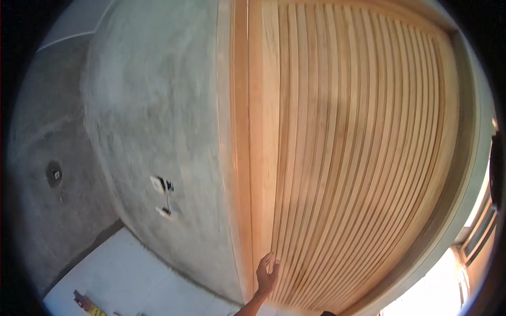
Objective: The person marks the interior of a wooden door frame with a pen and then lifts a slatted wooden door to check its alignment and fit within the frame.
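A tall light-wood door panel [358, 147] with vertical slats fills the middle and right of the head view, beside a plain wooden upright [240, 131]. Low at the centre, my left hand [266, 276] reaches up to the panel's left slats, its fingers loosely curved and the thumb apart; it appears to touch the wood, though exact contact is hard to tell. I cannot see my right hand.
Grey plastered walls [153, 95] with electrical fittings [161, 184] stand at the left. A white floor [147, 274] below holds a red and yellow object [87, 303]. Bright openings with frames [477, 221] show at the far right.
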Available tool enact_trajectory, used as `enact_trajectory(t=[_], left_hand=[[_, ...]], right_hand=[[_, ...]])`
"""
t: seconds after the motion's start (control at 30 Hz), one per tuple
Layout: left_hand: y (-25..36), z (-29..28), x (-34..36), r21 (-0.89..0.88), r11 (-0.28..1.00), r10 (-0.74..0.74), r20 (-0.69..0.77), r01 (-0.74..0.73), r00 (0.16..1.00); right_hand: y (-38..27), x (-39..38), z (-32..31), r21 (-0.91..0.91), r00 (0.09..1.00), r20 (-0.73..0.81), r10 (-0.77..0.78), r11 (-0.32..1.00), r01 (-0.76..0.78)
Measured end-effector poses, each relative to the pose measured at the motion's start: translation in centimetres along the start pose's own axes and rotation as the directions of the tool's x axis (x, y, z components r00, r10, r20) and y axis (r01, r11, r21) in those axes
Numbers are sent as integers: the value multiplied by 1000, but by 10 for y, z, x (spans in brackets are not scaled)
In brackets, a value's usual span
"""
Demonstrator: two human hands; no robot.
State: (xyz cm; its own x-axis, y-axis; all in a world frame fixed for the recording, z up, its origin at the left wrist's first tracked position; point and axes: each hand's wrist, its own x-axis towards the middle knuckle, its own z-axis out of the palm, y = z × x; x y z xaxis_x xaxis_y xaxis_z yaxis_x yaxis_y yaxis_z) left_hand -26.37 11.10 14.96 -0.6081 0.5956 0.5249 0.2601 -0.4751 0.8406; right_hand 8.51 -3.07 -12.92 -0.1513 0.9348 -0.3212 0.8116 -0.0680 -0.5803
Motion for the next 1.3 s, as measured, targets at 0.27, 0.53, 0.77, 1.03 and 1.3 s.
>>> enact_trajectory(t=[0.27, 0.53, 0.77, 1.03, 1.3], left_hand=[[9, 38, 2, 15, 933, -312, 536, 361, 784], [36, 41, -34, 34, 687, -505, 741, 726, 443], [42, 13, -26, -254, 633, -334, 763, 731, 553], [61, 16, -7, 183, 714, -604, 650, 676, 462], [93, 24, -2, 450, 686, -713, 574, 572, 403]], right_hand=[[-50, 115, -5, 548, 939, -326, -111, 787, 284], [-326, 14, -198, 831, 963, -207, -174, 489, 267], [-334, 32, -173, 884, 805, -364, -469, 97, 457], [-337, 24, -184, 800, 755, -406, -515, 199, 566], [-319, 61, -161, 824, 938, -304, -170, 447, 348]])
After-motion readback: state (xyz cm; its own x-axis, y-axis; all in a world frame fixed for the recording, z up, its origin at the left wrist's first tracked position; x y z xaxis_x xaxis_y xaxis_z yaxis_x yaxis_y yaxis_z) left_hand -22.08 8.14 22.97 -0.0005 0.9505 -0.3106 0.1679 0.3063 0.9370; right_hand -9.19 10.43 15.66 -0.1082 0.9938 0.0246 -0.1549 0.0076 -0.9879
